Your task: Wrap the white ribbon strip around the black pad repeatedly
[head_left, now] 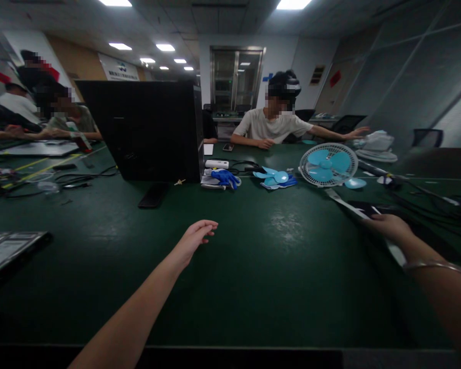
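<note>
Green tabletop (234,287) spreads before us, our right hand (394,229) gripping a pale strip (346,204) that slants lengthwise from the blue-bladed fan (326,163) toward us, our left hand (195,237), loosely curled and empty, well leftward

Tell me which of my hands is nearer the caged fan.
Right. Your right hand is in front of the fan and to its right; your left hand is farther off, to its left.
</note>
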`<state>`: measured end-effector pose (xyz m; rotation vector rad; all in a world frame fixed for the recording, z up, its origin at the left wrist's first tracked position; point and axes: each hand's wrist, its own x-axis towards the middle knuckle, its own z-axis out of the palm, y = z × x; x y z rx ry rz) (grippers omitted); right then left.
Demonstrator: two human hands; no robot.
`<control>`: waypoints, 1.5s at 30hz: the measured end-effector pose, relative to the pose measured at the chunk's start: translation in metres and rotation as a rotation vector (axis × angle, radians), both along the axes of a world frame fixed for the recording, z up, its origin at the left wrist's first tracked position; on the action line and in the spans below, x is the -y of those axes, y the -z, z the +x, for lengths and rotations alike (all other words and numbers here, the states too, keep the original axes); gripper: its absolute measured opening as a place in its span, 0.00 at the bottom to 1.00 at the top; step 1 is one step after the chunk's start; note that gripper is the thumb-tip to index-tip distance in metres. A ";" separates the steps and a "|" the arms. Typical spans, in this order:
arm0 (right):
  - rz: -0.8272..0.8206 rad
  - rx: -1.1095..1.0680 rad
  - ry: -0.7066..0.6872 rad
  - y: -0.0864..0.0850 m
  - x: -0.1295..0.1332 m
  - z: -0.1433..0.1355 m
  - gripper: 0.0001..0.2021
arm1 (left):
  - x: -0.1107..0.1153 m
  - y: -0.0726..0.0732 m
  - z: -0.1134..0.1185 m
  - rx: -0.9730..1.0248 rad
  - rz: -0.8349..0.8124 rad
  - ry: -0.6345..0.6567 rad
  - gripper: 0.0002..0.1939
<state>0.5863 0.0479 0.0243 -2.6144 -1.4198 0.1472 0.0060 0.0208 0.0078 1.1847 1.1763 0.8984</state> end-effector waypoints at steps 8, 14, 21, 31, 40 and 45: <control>0.158 -0.328 -0.470 -0.008 -0.005 -0.135 0.32 | 0.001 0.001 0.001 0.110 -0.063 0.040 0.16; 0.150 -0.617 -0.935 -0.011 0.032 -0.228 0.26 | 0.006 0.000 0.002 0.286 -0.230 0.115 0.26; 0.008 -0.578 -1.118 -0.006 0.071 -0.271 0.21 | 0.011 -0.005 0.001 0.173 -0.253 0.339 0.25; -0.048 -0.553 -1.190 0.000 0.085 -0.268 0.22 | 0.017 -0.005 0.004 -0.228 -0.052 0.672 0.14; 0.050 -0.322 -0.880 0.019 0.051 -0.180 0.23 | 0.015 0.006 0.004 -0.393 0.125 0.450 0.15; 0.138 -0.092 -0.409 0.018 0.027 -0.098 0.30 | 0.016 0.003 0.004 -0.472 0.185 0.412 0.16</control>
